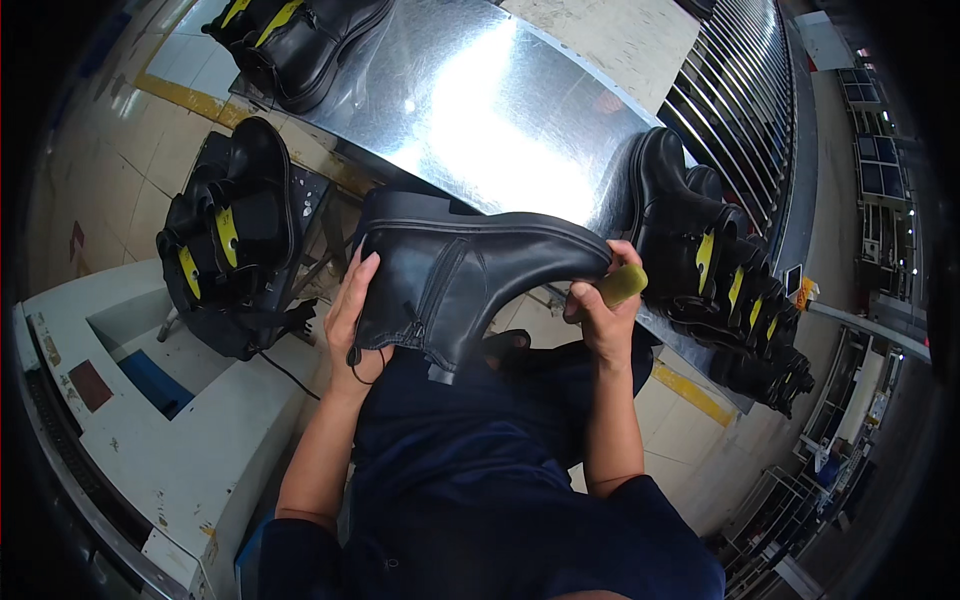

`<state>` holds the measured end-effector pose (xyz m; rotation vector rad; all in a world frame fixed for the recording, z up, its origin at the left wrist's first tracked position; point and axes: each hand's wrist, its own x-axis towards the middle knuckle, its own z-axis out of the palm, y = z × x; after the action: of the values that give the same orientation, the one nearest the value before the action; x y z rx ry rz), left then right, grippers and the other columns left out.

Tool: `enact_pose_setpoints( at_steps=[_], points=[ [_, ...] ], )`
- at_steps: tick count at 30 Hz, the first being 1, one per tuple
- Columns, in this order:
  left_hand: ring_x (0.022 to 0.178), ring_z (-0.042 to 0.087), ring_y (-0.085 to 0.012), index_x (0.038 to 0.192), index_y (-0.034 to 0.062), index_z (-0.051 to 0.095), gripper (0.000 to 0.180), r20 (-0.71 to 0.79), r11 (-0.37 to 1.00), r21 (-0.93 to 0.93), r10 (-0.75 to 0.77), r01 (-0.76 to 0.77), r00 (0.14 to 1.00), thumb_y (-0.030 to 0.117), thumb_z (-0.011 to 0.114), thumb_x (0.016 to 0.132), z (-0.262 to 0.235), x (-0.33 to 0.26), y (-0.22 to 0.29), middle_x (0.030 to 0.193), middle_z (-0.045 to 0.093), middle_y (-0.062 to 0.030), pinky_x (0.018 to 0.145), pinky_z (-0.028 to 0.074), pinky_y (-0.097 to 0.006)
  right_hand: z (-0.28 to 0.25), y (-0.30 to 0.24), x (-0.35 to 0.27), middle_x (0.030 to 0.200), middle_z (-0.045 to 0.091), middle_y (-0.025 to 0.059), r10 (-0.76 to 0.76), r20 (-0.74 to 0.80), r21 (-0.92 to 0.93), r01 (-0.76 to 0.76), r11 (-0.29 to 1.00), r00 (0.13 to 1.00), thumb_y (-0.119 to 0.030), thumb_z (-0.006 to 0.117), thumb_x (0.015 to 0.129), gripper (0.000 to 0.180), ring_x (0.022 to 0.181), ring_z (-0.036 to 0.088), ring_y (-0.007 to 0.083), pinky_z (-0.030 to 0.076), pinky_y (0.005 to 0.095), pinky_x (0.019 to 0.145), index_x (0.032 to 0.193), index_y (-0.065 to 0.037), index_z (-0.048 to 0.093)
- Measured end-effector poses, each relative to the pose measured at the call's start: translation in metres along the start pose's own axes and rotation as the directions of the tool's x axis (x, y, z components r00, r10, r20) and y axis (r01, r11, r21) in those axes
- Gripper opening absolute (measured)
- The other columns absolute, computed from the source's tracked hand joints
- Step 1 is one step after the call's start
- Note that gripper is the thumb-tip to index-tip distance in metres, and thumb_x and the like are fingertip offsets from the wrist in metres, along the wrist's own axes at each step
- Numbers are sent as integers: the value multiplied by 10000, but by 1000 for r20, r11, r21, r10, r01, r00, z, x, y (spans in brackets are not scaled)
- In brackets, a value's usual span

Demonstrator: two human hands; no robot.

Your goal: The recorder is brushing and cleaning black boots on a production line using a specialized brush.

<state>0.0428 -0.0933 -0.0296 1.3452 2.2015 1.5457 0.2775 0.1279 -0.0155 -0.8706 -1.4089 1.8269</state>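
A black ankle boot [430, 260] with a side zipper lies across my lap area, held up in the air. Its sole faces away at the top, its toe points right, and its shaft opening hangs toward me. My left hand [350, 310] supports the heel end, fingers along the back of the shaft. At the toe, my right hand [605, 305] grips the tip of the boot. A rounded yellow-green piece [624, 285] sticks out of that same hand; whether it is a sponge or a handle, I cannot tell.
Beyond the boot is a shiny metal table [450, 100]. Black boots [690, 230] with yellow tabs line its right side, and more boots [300, 50] sit at its far left. Further boots [235, 220] rest on a stand at left, beside a white machine [180, 400]. A roller conveyor [735, 90] runs far right.
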Motion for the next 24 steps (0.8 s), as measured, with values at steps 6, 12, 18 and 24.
enact_pose_setpoints(
  at_steps=[6,12,18,24],
  points=[
    [1325,574,-326,1476,-68,463,599,19,991,-129,25,-22,1000,-4,679,921,-2,12,-1,1462,552,-241,1116,449,-391,2,3,-6,990,620,73,1,-30,3,-1,1000,1000,-10,784,829,676,613,615,138,510,246,525,1368,-92,384],
    [1303,588,-304,1504,-59,429,640,-3,970,-243,-16,14,1000,26,691,927,1,26,3,1445,572,-218,1098,460,-376,1,8,-12,968,621,69,8,-47,54,-6,999,999,18,779,814,648,622,614,134,511,244,532,1327,-95,399],
    [1247,630,-274,1504,-49,439,676,42,985,-167,60,-52,997,104,738,917,-7,50,4,1393,616,-200,1050,487,-350,-2,6,-17,1106,600,84,36,-76,34,-33,999,996,71,779,806,646,722,616,114,503,216,535,1318,-85,416],
    [1327,581,-314,1440,-48,526,590,98,966,-241,124,-97,988,181,681,919,-8,87,-5,1428,594,-212,1108,447,-386,12,0,-20,1103,570,52,20,-248,-178,-66,982,969,-8,815,823,640,735,620,120,512,231,583,1356,-74,468]
  ],
)
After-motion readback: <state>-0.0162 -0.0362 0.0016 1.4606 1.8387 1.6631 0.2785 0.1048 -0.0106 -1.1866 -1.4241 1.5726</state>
